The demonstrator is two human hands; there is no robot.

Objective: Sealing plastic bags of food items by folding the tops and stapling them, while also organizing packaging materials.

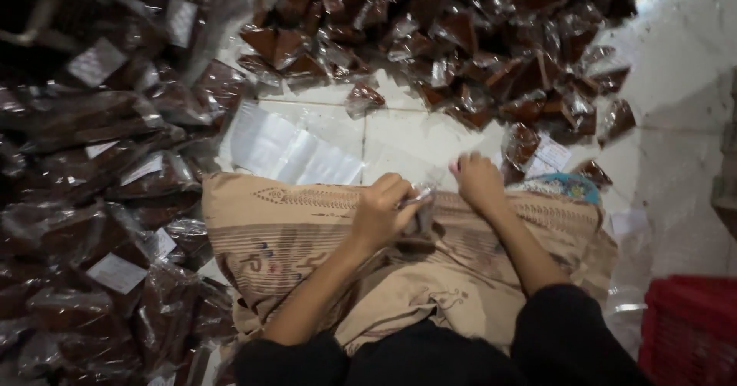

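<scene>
Packets heaped left and ahead of the lap cloth; crate at right.

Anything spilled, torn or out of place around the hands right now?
Nothing looks spilled or torn. The left hand and right hand work on a small clear packet over the patterned cloth. Brown wrapped packets lie in loose heaps on the tiled floor, and one stray packet sits apart from the pile.

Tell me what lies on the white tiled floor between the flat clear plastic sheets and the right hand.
Head view: bare white tiled floor separates the clear plastic sheets from the right hand; nothing else sits there.
</scene>
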